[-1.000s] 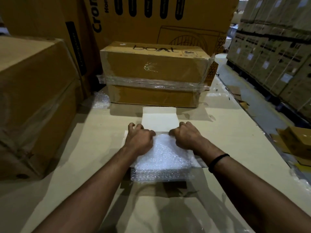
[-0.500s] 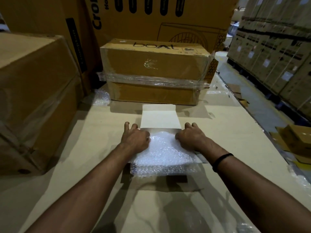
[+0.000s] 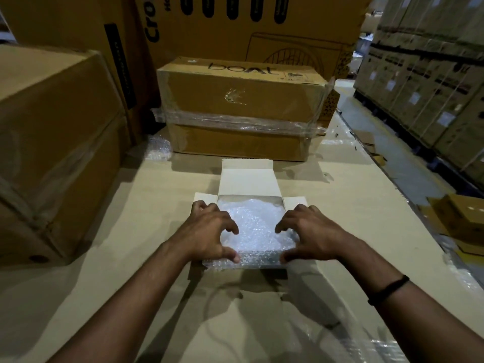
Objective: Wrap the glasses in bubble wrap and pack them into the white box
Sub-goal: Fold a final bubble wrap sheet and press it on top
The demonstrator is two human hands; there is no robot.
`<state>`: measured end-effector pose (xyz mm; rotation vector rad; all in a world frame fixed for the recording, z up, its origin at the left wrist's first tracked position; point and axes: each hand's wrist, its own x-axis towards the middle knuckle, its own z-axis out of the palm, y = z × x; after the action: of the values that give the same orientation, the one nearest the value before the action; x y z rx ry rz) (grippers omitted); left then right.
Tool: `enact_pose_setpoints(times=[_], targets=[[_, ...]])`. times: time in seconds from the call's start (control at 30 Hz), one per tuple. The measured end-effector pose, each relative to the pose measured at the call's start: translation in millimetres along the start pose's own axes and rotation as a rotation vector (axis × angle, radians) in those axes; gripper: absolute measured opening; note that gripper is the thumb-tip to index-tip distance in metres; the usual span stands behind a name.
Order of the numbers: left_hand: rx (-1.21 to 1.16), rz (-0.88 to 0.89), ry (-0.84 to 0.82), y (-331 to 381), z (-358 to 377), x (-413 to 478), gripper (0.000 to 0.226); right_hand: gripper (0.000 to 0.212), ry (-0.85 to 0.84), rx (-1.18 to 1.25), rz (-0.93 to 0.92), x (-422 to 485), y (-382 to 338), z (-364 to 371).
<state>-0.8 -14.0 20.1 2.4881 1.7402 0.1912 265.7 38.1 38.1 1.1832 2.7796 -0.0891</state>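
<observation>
The white box (image 3: pixel 247 179) lies open on the cardboard-covered table, its lid flap folded away from me and small side flaps out. A bubble wrap bundle (image 3: pixel 258 224) fills the box; the glasses are hidden inside it. My left hand (image 3: pixel 209 231) grips the bundle's left side, thumb at the near edge and fingers curled on top. My right hand (image 3: pixel 311 229) mirrors it on the right side, with a black band on that wrist.
A taped brown "boAt" carton (image 3: pixel 241 100) stands just behind the box, and a large carton (image 3: pixel 52 140) walls the left. A scrap of bubble wrap (image 3: pixel 158 149) lies at the back left. The table edge drops to the right, where small cartons (image 3: pixel 461 221) lie on the floor.
Both hands were fists pressing down on the far part of the wrap. They have slid toward me and opened into claws that hold the bundle's sides and near edge.
</observation>
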Motion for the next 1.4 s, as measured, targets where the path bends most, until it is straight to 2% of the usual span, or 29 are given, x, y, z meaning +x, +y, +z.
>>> enact_pose_setpoints(times=[0.1,0.17,0.27,0.4,0.5,0.57,0.73,0.8,0.87,0.93,1.03,1.13,1.2,1.27,1.33,1.4], targets=[[0.104,0.010,-0.077,4.7,3.6,2.2,0.057,0.056,-0.065,-0.094,-0.009,2.3,-5.1,6.6],[0.082,-0.012,-0.122,3.2,7.1,5.0,0.044,0.042,-0.069,-0.079,-0.013,6.0,-6.0,7.9],[-0.080,-0.080,-0.155,-2.1,8.1,7.7,0.029,0.030,-0.108,0.024,-0.008,12.8,-4.2,8.2],[-0.309,-0.123,-0.163,-3.6,-1.7,9.8,0.012,0.021,-0.138,0.217,0.085,20.5,3.7,3.3],[-0.358,-0.144,-0.066,-4.1,-5.1,12.9,0.013,0.014,-0.104,0.262,0.106,24.4,9.1,1.4],[-0.301,-0.165,0.047,-3.1,-4.9,14.0,0.016,0.014,-0.054,0.259,0.118,25.6,10.7,0.8],[-0.116,-0.052,0.352,-0.8,2.0,12.9,0.008,0.019,0.243,0.078,0.051,23.7,9.6,0.4],[-0.080,-0.027,0.369,-2.4,9.6,11.0,0.014,0.015,0.298,0.017,0.008,22.0,6.1,1.6],[-0.047,-0.004,0.309,-3.0,17.4,6.5,0.015,0.009,0.273,0.001,-0.028,18.9,3.0,4.4],[-0.034,0.032,0.227,-3.9,23.4,1.4,0.014,0.013,0.193,0.005,-0.065,15.8,2.4,8.8],[-0.104,0.007,0.074,-2.3,21.4,-2.1,0.038,0.027,0.034,-0.034,-0.074,14.8,0.9,12.0],[-0.172,-0.028,0.046,-0.6,14.7,0.9,0.037,0.038,-0.131,-0.006,-0.043,17.2,-2.7,2.9],[-0.131,-0.042,0.136,-0.8,12.5,3.3,0.029,0.039,-0.127,0.084,-0.001,19.7,0.4,-7.2],[-0.088,-0.045,0.232,-2.6,10.7,6.2,0.013,0.035,-0.030,0.139,0.044,23.7,8.0,-13.6],[-0.018,-0.061,0.166,-3.3,7.7,9.6,0.014,0.038,-0.015,0.068,0.079,28.8,12.9,-12.8],[0.071,-0.111,0.005,-2.9,6.6,14.8,0.024,0.060,-0.113,-0.010,0.114,32.8,11.7,-8.5]])
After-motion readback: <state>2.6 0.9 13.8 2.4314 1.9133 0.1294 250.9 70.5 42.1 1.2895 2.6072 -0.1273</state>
